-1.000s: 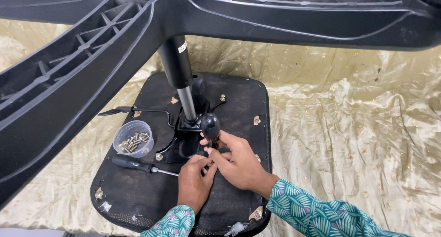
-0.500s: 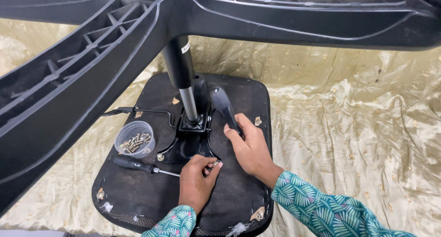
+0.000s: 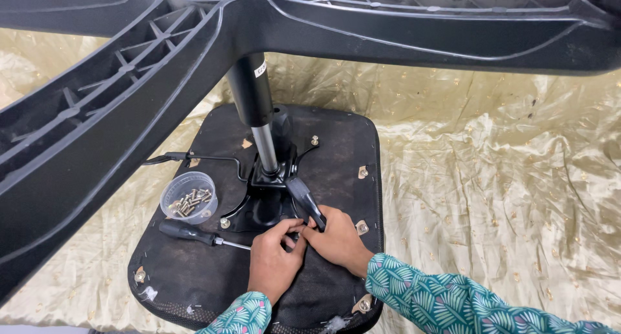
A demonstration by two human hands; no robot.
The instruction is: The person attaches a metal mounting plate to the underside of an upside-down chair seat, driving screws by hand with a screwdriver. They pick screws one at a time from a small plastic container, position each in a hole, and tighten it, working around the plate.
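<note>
An office chair lies upside down, its black seat underside [image 3: 336, 146] facing up. The metal mechanism plate [image 3: 259, 208] and gas column [image 3: 253, 101] rise from the seat. My right hand [image 3: 337, 242] grips a black-handled tool [image 3: 304, 201] that slants down to the plate's near edge. My left hand [image 3: 275, 259] sits beside it, fingertips pinched together at the tool's lower end and touching the right fingers. What those fingertips hold is hidden.
The chair's black star base [image 3: 194, 43] spreads overhead across the top and left. On the seat lie a clear plastic cup of screws [image 3: 189, 197] and a black-handled screwdriver [image 3: 191, 232]. A thin lever rod [image 3: 194, 158] sticks out left. Crumpled gold cloth [image 3: 491, 198] covers the floor.
My right hand has swung the black-handled tool from upright near the column down to the plate's near edge, and now rests against the left hand. The left hand has barely moved.
</note>
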